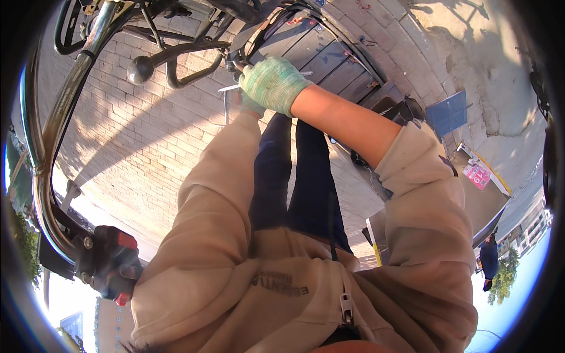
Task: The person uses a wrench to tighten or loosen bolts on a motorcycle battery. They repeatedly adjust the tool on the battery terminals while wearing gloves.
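My right hand (274, 86), in a pale green knit glove, is closed at a dark metal joint (233, 62) of a vehicle's frame. Its fingers curl round something that I cannot make out. A thin metal rod (306, 73) sticks out beyond the glove on the right. Below it, my left hand (251, 105), gloved too, is mostly covered by the right one and blurred, so its fingers do not show. Just left of that hand stands a slim T-shaped metal bar (225, 105); whether the hand touches it, I cannot tell.
At the left rises a chrome handlebar (52, 126) with a black and red switch block (118, 265). A lever with a round black knob (140, 70) juts from the frame. Grey planks (306, 44) lie beyond my hands. A blue panel (447, 113) is at right, above brick paving (141, 141).
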A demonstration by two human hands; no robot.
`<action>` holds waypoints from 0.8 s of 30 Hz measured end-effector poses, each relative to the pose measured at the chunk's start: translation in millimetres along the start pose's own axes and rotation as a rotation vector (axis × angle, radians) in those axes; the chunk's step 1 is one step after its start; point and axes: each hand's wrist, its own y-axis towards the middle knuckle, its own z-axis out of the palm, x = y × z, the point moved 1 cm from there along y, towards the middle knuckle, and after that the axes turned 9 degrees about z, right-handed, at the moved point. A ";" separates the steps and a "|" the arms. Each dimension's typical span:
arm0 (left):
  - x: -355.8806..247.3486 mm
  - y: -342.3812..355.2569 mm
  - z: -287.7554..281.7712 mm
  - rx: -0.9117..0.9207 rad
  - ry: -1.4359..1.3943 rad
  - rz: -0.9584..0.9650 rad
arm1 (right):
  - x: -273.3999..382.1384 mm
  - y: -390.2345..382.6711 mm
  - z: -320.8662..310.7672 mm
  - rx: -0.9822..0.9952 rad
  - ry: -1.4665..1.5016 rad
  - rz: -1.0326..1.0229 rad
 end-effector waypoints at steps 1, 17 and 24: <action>1.9 0.8 0.0 0.007 -0.008 0.003 | 4.2 -9.7 -0.7 0.046 0.019 -0.010; -3.0 19.9 0.0 0.194 -0.006 0.033 | -6.4 -49.9 0.9 -0.125 0.440 0.322; 0.4 16.0 9.6 0.206 0.042 0.071 | -8.3 -61.6 -1.0 -0.491 0.164 0.183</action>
